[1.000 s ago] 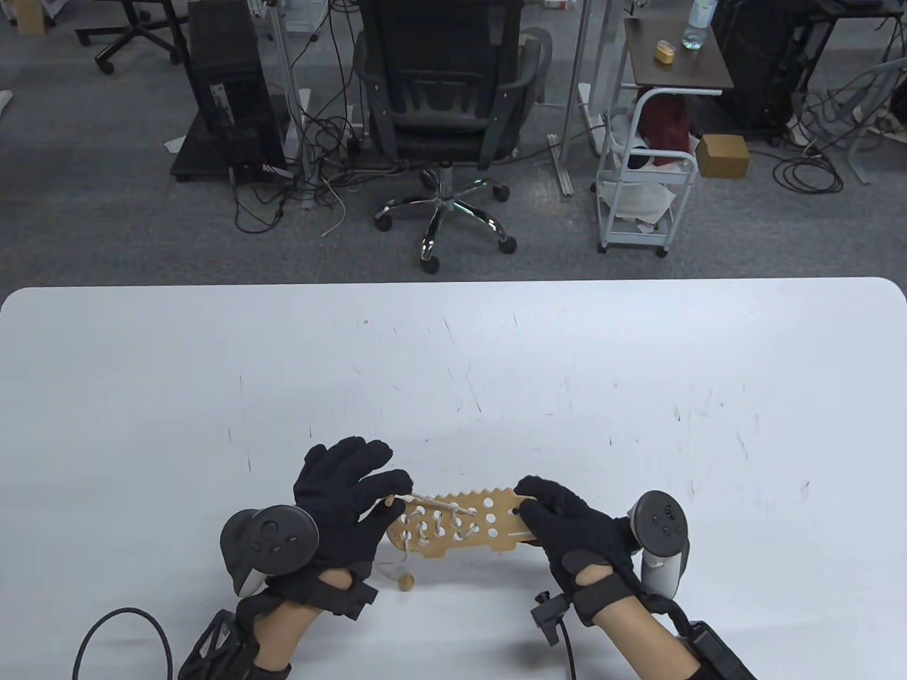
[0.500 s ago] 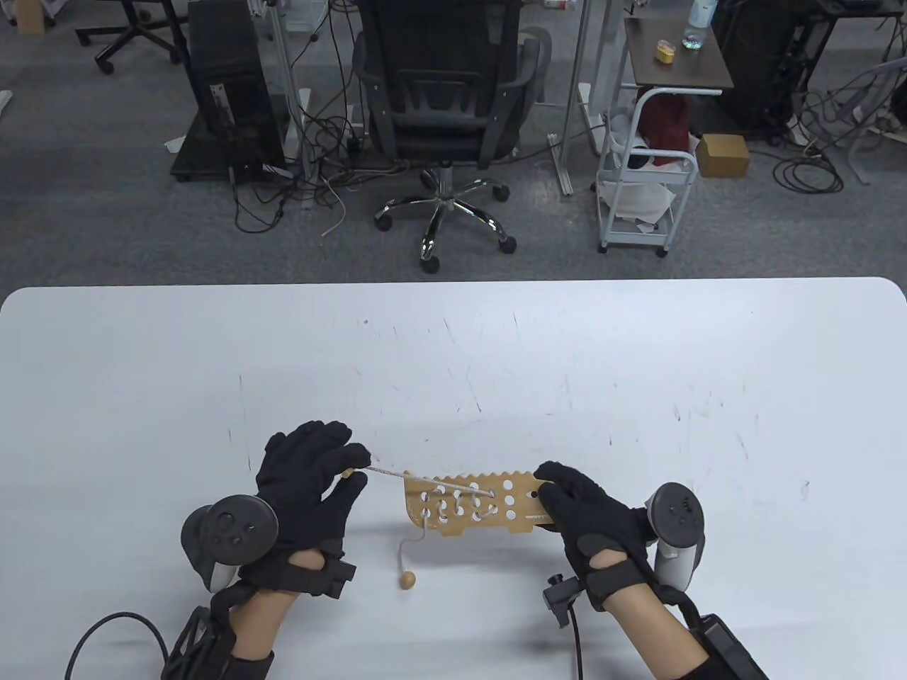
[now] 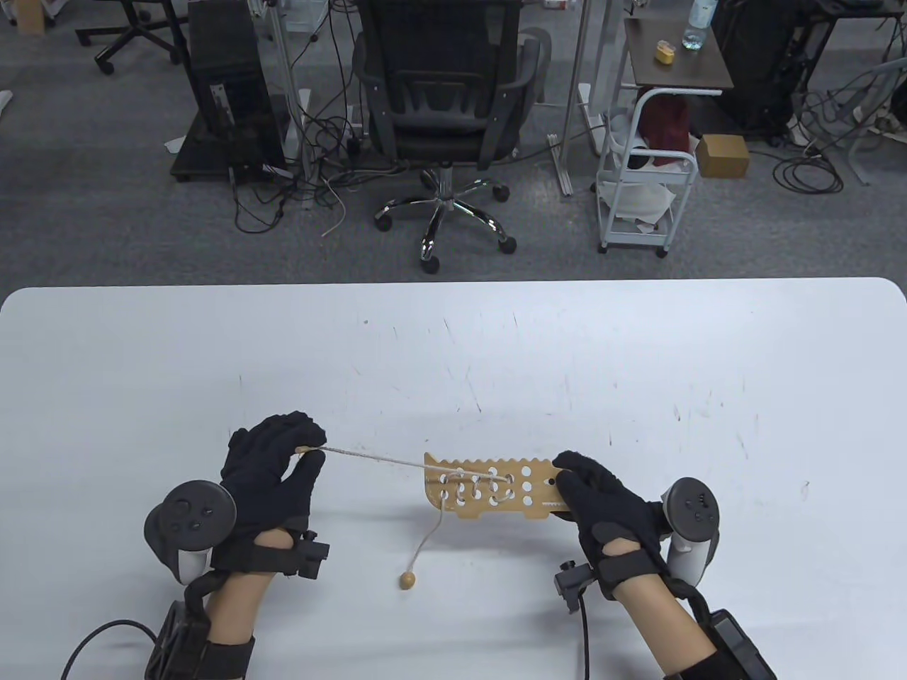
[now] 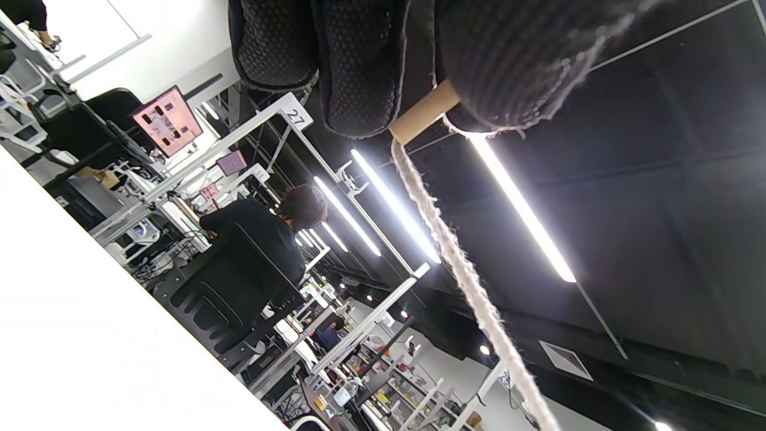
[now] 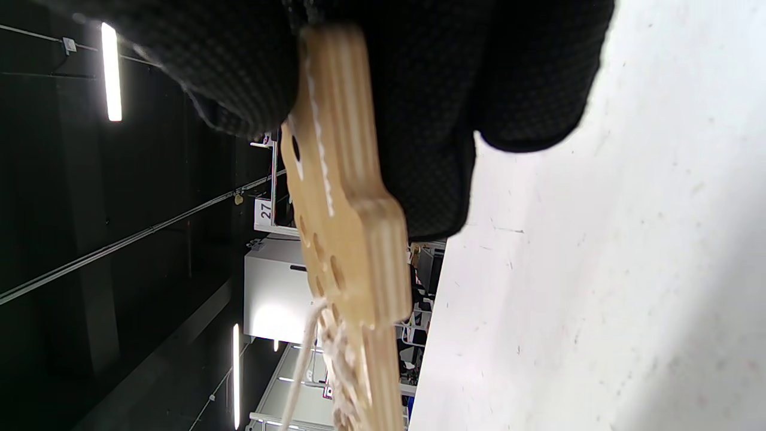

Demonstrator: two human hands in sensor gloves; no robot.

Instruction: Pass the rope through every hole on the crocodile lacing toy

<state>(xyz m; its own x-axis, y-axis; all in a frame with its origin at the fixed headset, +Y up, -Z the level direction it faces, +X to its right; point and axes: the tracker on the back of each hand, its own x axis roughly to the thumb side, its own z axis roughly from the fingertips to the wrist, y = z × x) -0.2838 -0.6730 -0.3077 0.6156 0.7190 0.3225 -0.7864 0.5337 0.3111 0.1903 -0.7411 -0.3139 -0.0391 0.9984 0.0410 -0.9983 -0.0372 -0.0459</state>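
Rope point(image 3: 375, 459) runs taut above a white table point(image 3: 638, 368), stretched between a gloved left hand point(image 3: 273, 460) and a wooden crocodile lacing toy point(image 3: 489, 489) held clear of the surface near the table's front edge. The left hand pinches the rope's wooden tip point(image 4: 422, 114) between thumb and fingertips point(image 4: 359, 72), the wrist view showing the pale twisted cord hanging away from that pinch. The right hand point(image 3: 609, 506) grips the toy's right end, thumb on the upper face and fingers point(image 5: 526, 72) curled beneath, the board seen edge-on in the right wrist view with cord bunched at its far end. Rope already laces through the holes of the toy's left half, while several holes toward the right hand stand unthreaded. From the toy's left end a loose length drops to a small wooden bead point(image 3: 407, 581) resting on the table between the two hands. A tracker point(image 3: 190, 520) sits on the back of the left hand, and an office chair point(image 3: 443, 106) stands beyond the table
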